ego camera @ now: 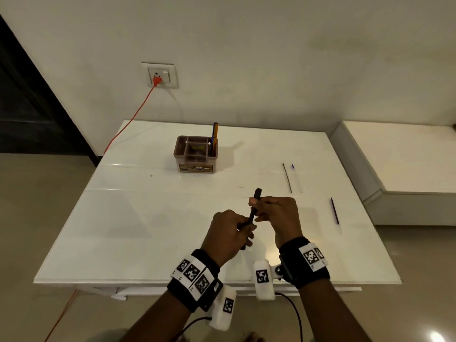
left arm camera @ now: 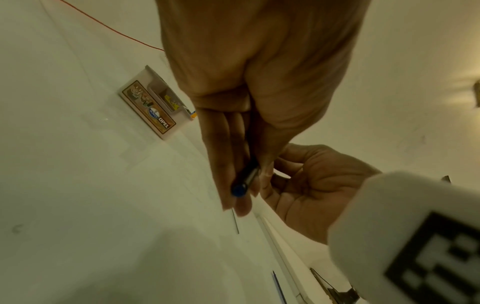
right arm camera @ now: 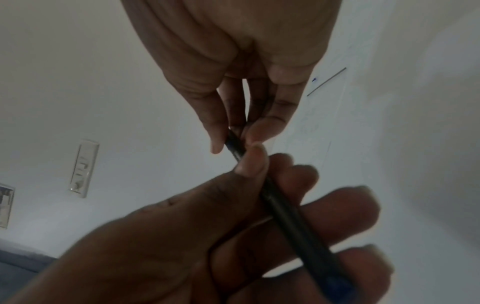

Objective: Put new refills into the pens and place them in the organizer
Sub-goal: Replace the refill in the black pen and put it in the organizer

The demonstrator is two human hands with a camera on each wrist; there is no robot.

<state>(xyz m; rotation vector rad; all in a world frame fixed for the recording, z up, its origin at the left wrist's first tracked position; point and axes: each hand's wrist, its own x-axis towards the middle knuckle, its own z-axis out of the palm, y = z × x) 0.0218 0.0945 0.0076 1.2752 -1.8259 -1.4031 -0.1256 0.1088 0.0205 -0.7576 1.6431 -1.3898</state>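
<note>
Both hands hold a black pen (ego camera: 253, 210) (right arm camera: 291, 216) tilted above the white table (ego camera: 148, 218). My left hand (ego camera: 243, 229) (left arm camera: 242, 185) grips its lower barrel, whose end shows a blue cap (left arm camera: 238, 189). My right hand (ego camera: 256, 206) (right arm camera: 233, 139) pinches the upper part near the tip end. A brown organizer (ego camera: 196, 154) (left arm camera: 153, 109) stands at the back of the table with a blue and yellow pen (ego camera: 215, 134) upright in its right compartment. Loose refills lie to the right: a thin dark refill (ego camera: 287, 177) (right arm camera: 326, 82), a clear refill (ego camera: 296, 177), and a blue refill (ego camera: 335, 211).
An orange cable (ego camera: 133, 117) runs from a wall socket (ego camera: 160, 75) down past the table's left back corner. A white ledge (ego camera: 407, 159) stands to the right of the table. The table's front edge (ego camera: 209, 282) lies under my wrists.
</note>
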